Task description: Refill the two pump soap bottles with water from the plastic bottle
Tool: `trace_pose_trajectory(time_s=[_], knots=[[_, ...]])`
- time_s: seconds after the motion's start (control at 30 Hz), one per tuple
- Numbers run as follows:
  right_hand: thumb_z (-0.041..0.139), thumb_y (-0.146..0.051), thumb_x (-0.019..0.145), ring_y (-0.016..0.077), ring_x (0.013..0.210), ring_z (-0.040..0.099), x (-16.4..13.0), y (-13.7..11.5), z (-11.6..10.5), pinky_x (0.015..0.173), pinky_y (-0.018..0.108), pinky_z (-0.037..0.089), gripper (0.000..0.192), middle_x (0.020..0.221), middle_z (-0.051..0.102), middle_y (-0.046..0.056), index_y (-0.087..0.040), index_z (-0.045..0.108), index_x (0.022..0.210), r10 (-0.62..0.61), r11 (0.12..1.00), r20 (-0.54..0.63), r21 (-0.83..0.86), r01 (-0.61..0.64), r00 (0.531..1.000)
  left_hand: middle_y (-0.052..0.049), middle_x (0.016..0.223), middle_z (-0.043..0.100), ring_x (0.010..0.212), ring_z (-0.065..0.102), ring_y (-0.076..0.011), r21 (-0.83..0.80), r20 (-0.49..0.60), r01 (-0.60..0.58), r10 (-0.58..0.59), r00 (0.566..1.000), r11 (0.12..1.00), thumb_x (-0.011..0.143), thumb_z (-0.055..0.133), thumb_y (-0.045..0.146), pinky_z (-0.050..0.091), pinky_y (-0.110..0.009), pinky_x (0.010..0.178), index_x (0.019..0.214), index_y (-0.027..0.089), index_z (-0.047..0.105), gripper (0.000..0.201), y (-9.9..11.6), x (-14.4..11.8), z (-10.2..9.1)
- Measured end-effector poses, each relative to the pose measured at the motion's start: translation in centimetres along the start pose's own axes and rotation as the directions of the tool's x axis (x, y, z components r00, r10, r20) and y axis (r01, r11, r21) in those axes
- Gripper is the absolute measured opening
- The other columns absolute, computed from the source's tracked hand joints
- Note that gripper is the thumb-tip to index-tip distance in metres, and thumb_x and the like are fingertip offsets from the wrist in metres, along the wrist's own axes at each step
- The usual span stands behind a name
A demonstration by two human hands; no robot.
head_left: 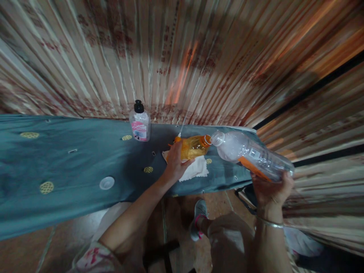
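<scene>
While tilted, clear bottle [253,155] in right hand [271,189], mouth touching orange bottle [193,147].

A teal cloth [71,159] dotted with yellow lattice rounds is covering the table. On it, a clear bottle [140,123] is showing a black cap and pink label. Right of that bottle, an amber-orange bottle [195,147] is lying over a white rag [197,168], meeting a clear bottle with orange label [253,156].

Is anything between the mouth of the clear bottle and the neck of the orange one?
Nothing visible. The clear bottle in the right hand lies tilted, its open mouth right at the neck of the orange bottle held by the left hand.
</scene>
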State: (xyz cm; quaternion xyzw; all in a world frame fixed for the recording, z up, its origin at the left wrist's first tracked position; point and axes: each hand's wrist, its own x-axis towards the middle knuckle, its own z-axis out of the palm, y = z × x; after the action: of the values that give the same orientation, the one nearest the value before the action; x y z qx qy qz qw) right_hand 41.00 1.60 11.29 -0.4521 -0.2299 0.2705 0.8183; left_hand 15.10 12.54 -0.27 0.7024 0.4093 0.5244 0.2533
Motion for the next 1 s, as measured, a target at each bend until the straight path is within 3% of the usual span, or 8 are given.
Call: trace_pose_trajectory(time_s=[0.13, 0.57, 1.0], knots=[[0.076, -0.041, 0.057, 0.0210, 0.094, 0.070, 0.15, 0.12, -0.23, 0.060, 0.028, 0.057, 0.040, 0.108, 0.073, 0.000, -0.025, 0.067, 0.092, 0.011, 1.000, -0.005, 0.006, -0.011, 1.000, -0.018, 0.140, 0.057, 0.130, 0.055, -0.0349, 0.008, 0.017, 0.021, -0.021, 1.000, 1.000, 0.082, 0.075, 0.056, 0.044, -0.054, 0.110, 0.146, 0.022, 0.040, 0.080, 0.17, -0.07, -0.10], [0.078, -0.044, 0.057, 0.0268, 0.112, 0.069, 0.33, -0.09, 0.10, 0.065, 0.032, 0.059, 0.052, 0.124, 0.071, 0.000, -0.028, 0.069, 0.106, -0.016, 1.000, 0.044, -0.010, 0.017, 0.999, -0.018, 0.142, 0.056, 0.133, 0.054, -0.0346, 0.019, 0.015, -0.013, 0.013, 1.000, 1.000, 0.083, 0.075, 0.053, 0.045, -0.054, 0.111, 0.148, 0.023, 0.038, 0.081, 0.43, -0.30, -0.62], [0.078, -0.045, 0.056, 0.0255, 0.110, 0.068, 0.37, 0.44, 0.45, 0.064, 0.029, 0.057, 0.055, 0.121, 0.071, 0.003, -0.023, 0.069, 0.105, -0.004, 1.000, 0.034, 0.003, 0.004, 0.999, -0.018, 0.144, 0.054, 0.136, 0.053, -0.0346, -0.030, 0.025, 0.008, -0.007, 1.000, 1.000, 0.083, 0.076, 0.051, 0.044, -0.054, 0.114, 0.148, 0.022, 0.037, 0.081, 0.46, -0.27, -0.68]])
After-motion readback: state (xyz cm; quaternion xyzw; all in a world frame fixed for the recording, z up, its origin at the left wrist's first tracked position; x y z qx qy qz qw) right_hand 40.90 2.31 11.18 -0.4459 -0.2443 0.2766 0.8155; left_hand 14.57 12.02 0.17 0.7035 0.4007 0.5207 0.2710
